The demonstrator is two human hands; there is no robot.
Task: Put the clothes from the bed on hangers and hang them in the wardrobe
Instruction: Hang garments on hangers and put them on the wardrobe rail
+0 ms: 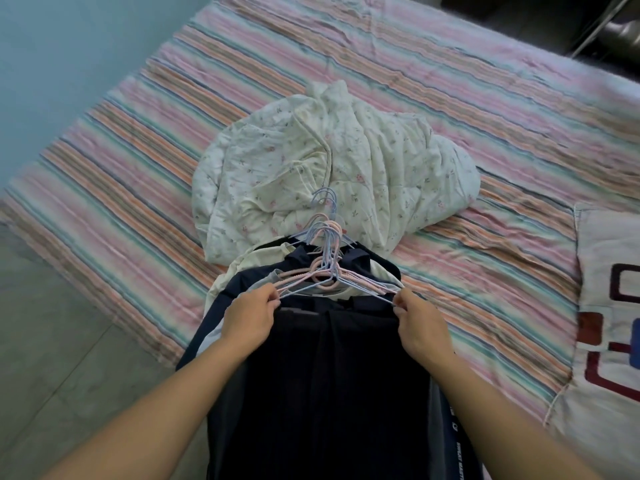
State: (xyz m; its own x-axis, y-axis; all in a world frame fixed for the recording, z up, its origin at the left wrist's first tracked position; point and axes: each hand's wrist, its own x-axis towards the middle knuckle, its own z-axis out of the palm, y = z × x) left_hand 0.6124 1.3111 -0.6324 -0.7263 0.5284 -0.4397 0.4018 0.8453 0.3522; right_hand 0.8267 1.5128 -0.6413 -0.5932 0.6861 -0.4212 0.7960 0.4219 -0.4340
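A pile of dark navy and black clothes (322, 368) lies at the near edge of the bed, with a cream garment (242, 263) showing under it. On top of the pile lies a bundle of several thin pink and light-blue hangers (325, 268), hooks pointing away from me. My left hand (247, 318) pinches the left ends of the hangers. My right hand (420, 323) pinches their right ends. Both hands hold the bundle just above the dark clothes.
The bed carries a striped pink, orange and green sheet (450, 109). A crumpled white floral quilt (332, 168) lies beyond the hangers. A white pillow (609, 323) with red and blue shapes sits at the right. Grey tiled floor (62, 358) runs along the left.
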